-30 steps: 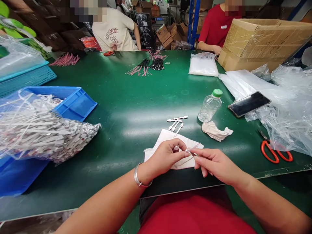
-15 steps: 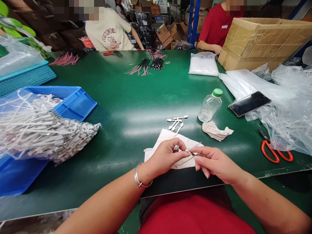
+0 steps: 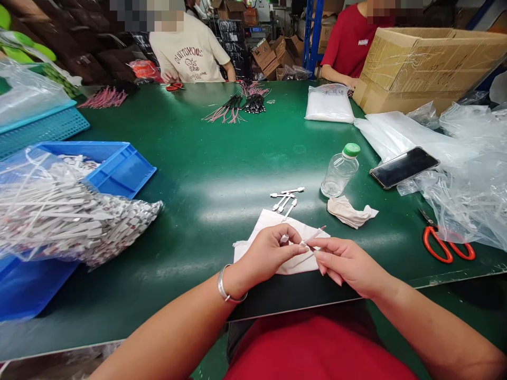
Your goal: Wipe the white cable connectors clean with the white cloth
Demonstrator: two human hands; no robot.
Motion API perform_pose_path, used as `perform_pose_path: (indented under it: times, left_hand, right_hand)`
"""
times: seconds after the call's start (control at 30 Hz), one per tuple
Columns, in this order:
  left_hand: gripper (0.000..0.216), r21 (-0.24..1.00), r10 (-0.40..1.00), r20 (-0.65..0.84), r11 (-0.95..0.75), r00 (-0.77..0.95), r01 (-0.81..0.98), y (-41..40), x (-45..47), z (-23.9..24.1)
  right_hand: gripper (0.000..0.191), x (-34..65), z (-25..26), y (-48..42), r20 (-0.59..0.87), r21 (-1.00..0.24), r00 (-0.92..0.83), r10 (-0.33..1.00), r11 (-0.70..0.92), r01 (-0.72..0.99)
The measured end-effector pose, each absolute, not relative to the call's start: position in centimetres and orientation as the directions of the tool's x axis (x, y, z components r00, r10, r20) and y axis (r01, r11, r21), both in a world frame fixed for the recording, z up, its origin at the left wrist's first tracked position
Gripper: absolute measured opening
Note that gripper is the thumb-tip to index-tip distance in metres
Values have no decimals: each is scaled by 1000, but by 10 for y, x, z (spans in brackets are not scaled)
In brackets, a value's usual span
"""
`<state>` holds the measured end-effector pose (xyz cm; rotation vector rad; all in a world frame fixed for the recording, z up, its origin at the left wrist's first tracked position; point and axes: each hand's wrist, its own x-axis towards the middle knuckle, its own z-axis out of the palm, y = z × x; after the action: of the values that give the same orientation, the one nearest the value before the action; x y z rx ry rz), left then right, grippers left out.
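My left hand [image 3: 273,248], a silver bangle on its wrist, is closed in a pinch on a short white cable [image 3: 316,233] with a small connector. Meeting it from the other side, my right hand [image 3: 344,261] has thumb and forefinger closed at the same piece; the exact contact is partly hidden by the fingers. A reddish tip shows at the cable's far end. Under both hands lies a white cloth [image 3: 257,232]. Just beyond it, several similar short white cables [image 3: 285,199] rest in a loose pile on the green table [image 3: 190,174].
To the right are a clear bottle [image 3: 339,171], a crumpled cloth [image 3: 351,212], a phone [image 3: 404,167], orange-handled scissors [image 3: 447,245] and plastic bags. A full bag of white cables [image 3: 91,216] leans on a blue bin [image 3: 130,169] at left. Two people sit across, near a cardboard box [image 3: 428,68].
Both my hands stay almost in place on the white cable. Across the table, the person in the cream shirt has shifted right and sits more upright, a hand now near the red scissors.
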<state>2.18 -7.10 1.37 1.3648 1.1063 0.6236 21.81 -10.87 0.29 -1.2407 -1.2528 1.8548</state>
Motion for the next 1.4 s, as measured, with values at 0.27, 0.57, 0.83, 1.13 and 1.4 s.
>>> perform_pose_path:
  times: [0.27, 0.57, 0.83, 1.13, 1.4]
  left_hand:
    - [24, 953, 871, -273, 185, 409, 242, -69, 22, 11]
    - [38, 987, 965, -146, 156, 216, -32, -59, 5, 26]
    - [45, 995, 994, 2, -13, -113, -96, -41, -21, 40]
    - [43, 988, 983, -7, -22, -186, -153, -35, -26, 36]
    - [41, 992, 946, 33, -72, -324, -107, -28, -33, 33]
  right_hand:
    - [43, 213, 1, -109, -390, -908, -378, 840, -420, 4]
    - [41, 240, -2, -85, -73, -784, -161, 984, 43, 619]
    - [29, 232, 16, -44, 81, -382, -227, 971, 240, 893]
    - [7, 165, 9, 33, -9, -361, -337, 941, 312, 879]
    - [8, 162, -9, 47, -38, -398, -323, 946, 282, 873]
